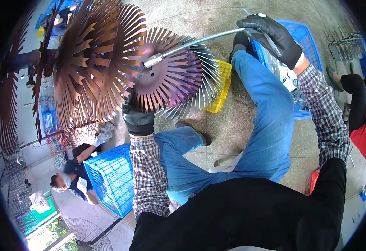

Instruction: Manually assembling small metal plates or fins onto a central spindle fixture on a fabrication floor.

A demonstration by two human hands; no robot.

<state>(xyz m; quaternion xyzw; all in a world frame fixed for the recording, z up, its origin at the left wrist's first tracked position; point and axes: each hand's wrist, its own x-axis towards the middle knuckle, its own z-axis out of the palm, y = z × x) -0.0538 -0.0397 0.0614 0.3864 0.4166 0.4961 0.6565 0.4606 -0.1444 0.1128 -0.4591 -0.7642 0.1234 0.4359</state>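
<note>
My gloved right hand [273, 37] is closed around the crossbar of a long T-handle socket wrench [199, 40]. Its socket end sits at the hub of a round, slotted metal disc [162, 73], brown to purple with radiating strips. At the disc's lower left edge, my gloved left hand [139, 117] is closed on the rim, some fingers hidden by the strips. More brown slotted discs [93, 62] stand in a row to the left on a horizontal shaft [17, 62]. Behind the nearest disc, brighter silver strips [206, 79] fan out.
A yellow crate [222, 90] stands on the floor beyond the discs. To the right is a blue crate [304, 37] holding metal parts. A blue basket [110, 175] stands at lower left, near another person [76, 171] and a fan [84, 236]. Someone in red [365, 136] is at far right.
</note>
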